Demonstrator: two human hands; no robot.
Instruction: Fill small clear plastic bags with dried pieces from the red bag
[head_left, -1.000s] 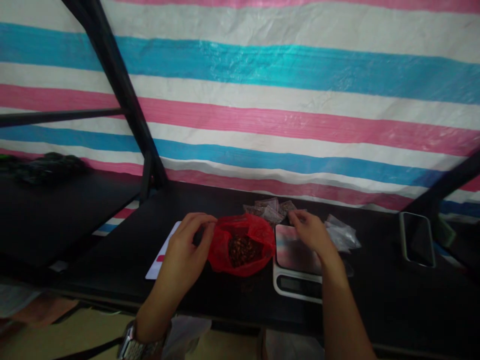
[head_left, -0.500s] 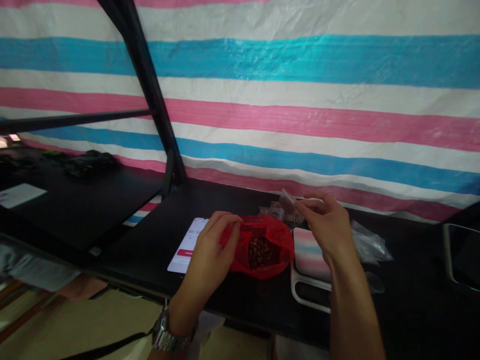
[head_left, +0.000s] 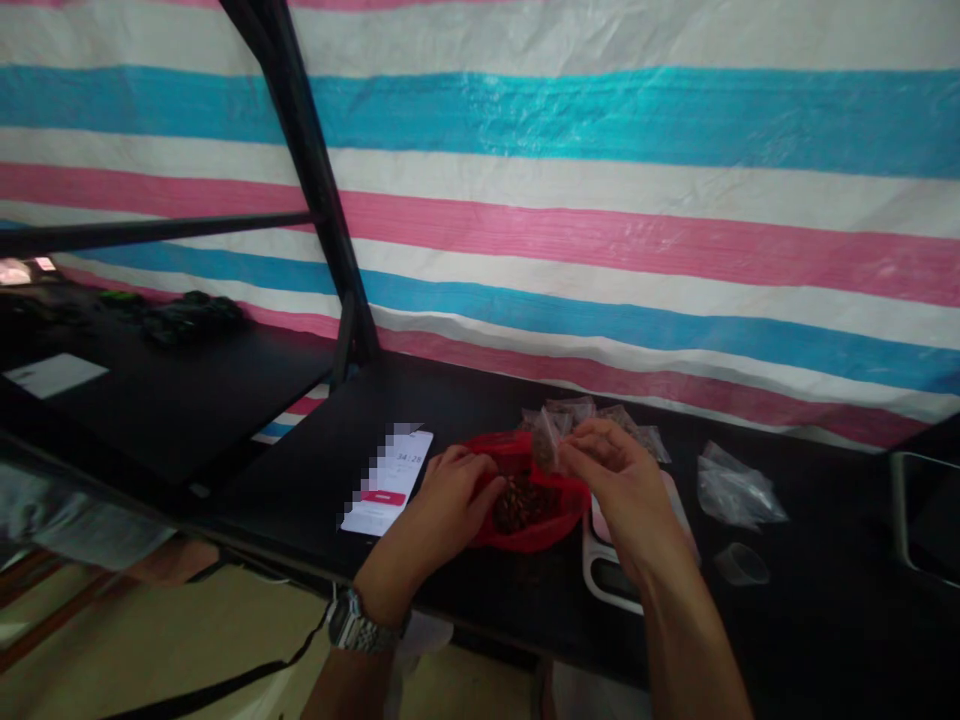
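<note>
A red plastic bag stands open on the black table, with small brown bean-like pieces inside. My left hand, wearing a metal watch, has its fingers closed over the bag's left rim. Pinched between the fingers of my right hand is a small clear zip bag with something brownish in its lower part. It hangs over the red bag's back edge. Below my right hand is a white digital scale, partly hidden by the hand and forearm. Several filled zip bags lie behind the red bag.
A phone showing a timer lies left of my left hand. On the right are clear plastic bags, a small clear cup and a dark framed device. A black metal post rises at the back left.
My right hand has moved left and slightly down, bringing the small zip bag from the pile to above the red bag. My left hand has lowered slightly on the red bag's rim.
</note>
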